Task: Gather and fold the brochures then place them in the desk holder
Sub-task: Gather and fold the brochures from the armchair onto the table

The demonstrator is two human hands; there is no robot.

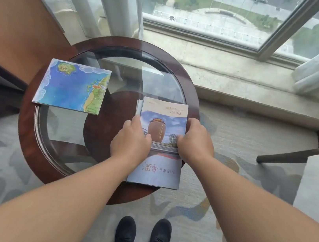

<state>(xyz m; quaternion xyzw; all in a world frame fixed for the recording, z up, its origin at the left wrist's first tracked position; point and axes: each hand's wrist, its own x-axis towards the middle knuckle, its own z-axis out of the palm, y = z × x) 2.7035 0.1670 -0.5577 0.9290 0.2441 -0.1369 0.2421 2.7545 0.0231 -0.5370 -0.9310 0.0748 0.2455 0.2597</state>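
- On the near right of the glass-topped round table [28, 122]: jar-cover brochure [156, 168] lies flat, near right corner past the rim, more sheets showing at its far left.
- left hand [130, 143] grips its left edge, fingers curled.
- right hand [196, 142] clamps its right edge likewise.
- map brochure [72, 86] lies flat at table's left, well apart.

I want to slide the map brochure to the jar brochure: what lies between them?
Nothing: only bare glass tabletop runs from the map brochure to the jar brochure, as the head view shows.
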